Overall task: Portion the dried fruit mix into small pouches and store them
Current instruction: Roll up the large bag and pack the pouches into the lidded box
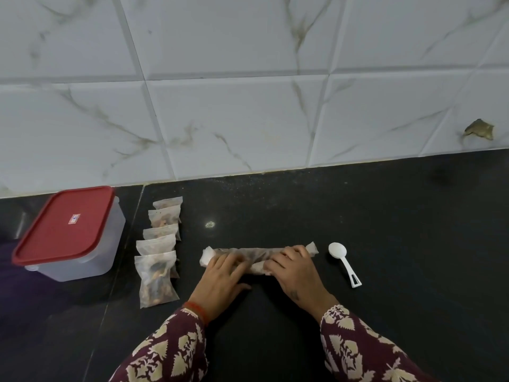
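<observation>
Both hands sit on the rolled bag, which lies flat on the dark counter; everything below is placed off that bag. Left hand presses on the bag's left half, fingers laid over it, mostly straight. Right hand is on the right half, fingers curled over the roll, gripping it. Patterned sleeves nearest the camera.

Bag holds leftover fruit mix, rolled into a tube, white ends sticking out both sides. Judgement: portioning looks done, the bulk bag is being rolled closed.

Spoon is just right of the bag, bowl toward the wall, not touching. Row of filled pouches lies left of the bag, overlapping each other, near but apart. Box with red lid is further left of the bag, past the pouches, lid on. Tiled wall beyond the bag.

Risks:
- Roll springs open if either hand lifts, since nothing is seen fastening it.
- Mix could squeeze out an open end if pressed too hard; cannot tell whether the ends are sealed.
- Pouches not yet stored; lid must come off first.
- A sweep of the right hand could knock the spoon.
</observation>
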